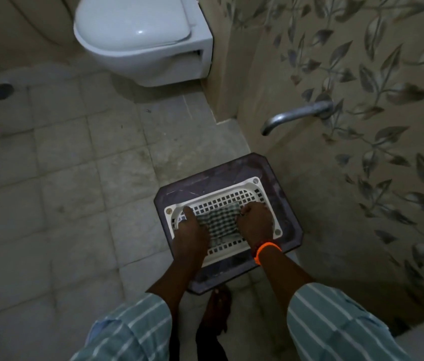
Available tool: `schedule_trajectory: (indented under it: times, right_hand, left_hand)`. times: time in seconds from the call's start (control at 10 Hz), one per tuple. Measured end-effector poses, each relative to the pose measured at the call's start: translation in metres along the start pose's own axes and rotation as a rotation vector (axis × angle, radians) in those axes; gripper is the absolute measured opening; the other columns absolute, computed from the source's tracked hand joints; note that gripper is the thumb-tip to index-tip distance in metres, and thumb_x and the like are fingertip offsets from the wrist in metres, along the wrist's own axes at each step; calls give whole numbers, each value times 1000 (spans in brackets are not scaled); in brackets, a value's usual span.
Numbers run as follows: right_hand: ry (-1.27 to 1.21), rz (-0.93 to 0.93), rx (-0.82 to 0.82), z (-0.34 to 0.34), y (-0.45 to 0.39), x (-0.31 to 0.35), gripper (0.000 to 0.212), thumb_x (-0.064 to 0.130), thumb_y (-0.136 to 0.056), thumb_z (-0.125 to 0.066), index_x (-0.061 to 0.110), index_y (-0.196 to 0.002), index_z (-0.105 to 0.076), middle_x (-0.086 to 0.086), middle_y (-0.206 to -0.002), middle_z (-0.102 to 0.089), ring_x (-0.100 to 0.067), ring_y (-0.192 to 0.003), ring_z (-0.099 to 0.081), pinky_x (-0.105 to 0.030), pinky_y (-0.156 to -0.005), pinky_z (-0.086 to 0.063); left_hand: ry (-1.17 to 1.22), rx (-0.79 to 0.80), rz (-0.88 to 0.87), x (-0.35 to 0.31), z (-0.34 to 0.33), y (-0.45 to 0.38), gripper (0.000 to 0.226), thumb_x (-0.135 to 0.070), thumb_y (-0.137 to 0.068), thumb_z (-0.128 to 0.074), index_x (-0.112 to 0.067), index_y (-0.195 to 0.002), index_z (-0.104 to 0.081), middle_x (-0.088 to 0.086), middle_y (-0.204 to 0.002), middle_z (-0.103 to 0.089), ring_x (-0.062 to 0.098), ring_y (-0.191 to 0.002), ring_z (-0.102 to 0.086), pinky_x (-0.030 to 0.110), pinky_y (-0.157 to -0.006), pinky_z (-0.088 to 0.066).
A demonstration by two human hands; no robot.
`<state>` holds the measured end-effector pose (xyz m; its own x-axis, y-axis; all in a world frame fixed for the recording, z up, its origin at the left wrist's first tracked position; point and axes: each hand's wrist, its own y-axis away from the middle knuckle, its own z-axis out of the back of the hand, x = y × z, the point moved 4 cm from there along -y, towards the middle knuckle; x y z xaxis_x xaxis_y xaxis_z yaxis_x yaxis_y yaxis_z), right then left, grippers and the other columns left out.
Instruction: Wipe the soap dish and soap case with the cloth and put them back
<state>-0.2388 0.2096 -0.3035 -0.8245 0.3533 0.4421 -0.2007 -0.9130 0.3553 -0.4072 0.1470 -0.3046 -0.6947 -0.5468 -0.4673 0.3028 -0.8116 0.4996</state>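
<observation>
Striped sleeves (336, 324), hands on cloth (218, 220), stool (179, 194), toilet (143, 40), tap (294, 115)

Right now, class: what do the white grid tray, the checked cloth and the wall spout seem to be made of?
White grid tray: moulded plastic, likely; uniform square holes, smooth rim. Checked cloth: woven fabric, soft and crumpled between both hands. Wall spout: metal, apparently; dull grey sheen.

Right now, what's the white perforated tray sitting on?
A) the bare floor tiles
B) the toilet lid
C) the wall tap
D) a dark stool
D: the white perforated tray lies flat on the dark stool, whose top shows all round the tray's rim, with both hands and the checked cloth on it.
</observation>
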Motion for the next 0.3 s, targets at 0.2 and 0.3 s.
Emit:
schedule_trajectory:
  times: [0.2,0.3]
  right_hand:
    - [81,135,-33,22,22,9,20,23,-86,-66,3,-86,-66,-21,-89,-68,-38,-90,-63,-42,-78,-50]
    - [181,232,-52,45,47,28,25,26,-93,-53,4,-99,-65,-19,-102,-66,-36,-100,-60,-41,-87,-46]
  left_hand:
    - [-212,-76,-117,-18,23,27,41,-28,-101,-52,-11,-136,-42,12,-126,-64,35,-104,-70,45,-76,-57]
    - [-250,-150,-198,-34,45,48,45,-23,-98,-55,-10,-139,-47,14,-129,-62,32,-109,-66,43,-82,-55]
